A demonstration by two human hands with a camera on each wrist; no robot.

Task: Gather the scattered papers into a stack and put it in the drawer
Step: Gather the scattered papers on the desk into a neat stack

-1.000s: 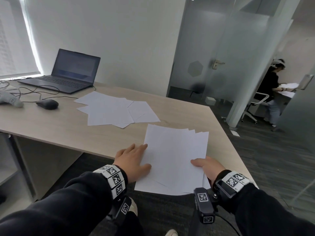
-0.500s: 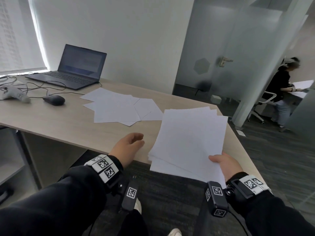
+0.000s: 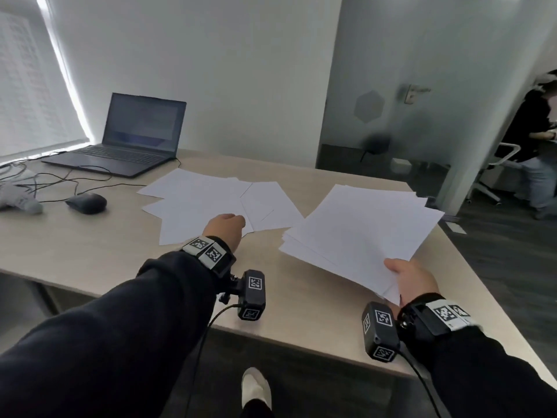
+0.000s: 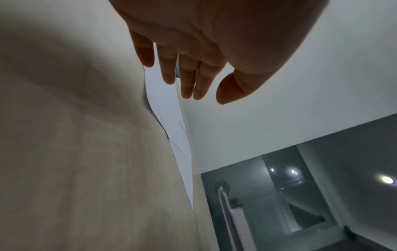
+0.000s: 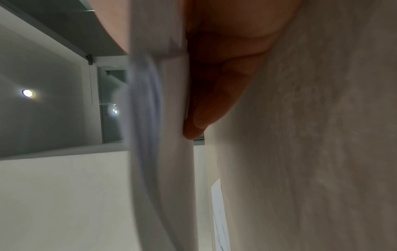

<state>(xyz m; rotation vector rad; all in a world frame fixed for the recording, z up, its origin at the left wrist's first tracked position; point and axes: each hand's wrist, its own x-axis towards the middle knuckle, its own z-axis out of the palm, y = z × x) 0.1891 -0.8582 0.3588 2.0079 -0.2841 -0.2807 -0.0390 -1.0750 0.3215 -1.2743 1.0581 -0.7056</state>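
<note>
My right hand (image 3: 410,276) pinches the near corner of a loose stack of white papers (image 3: 358,233), thumb on top, and holds it lifted over the desk's right side. In the right wrist view my fingers (image 5: 210,101) lie under the stack (image 5: 163,152). Several more white sheets (image 3: 211,200) lie spread flat on the desk (image 3: 90,251) near its middle. My left hand (image 3: 224,226) reaches out over the near edge of those sheets. The left wrist view has its fingers (image 4: 189,76) straight and holding nothing, just above the scattered sheets (image 4: 171,118). No drawer is in view.
An open laptop (image 3: 126,140) stands at the desk's far left, with a black mouse (image 3: 86,203), cables and a grey object (image 3: 18,200) beside it. A glass partition and door are at the right, and a person (image 3: 536,137) stands beyond them.
My right hand lifted the stack off the desk's front edge and carried it up and right. My left hand let go of that stack and moved forward to the scattered sheets.
</note>
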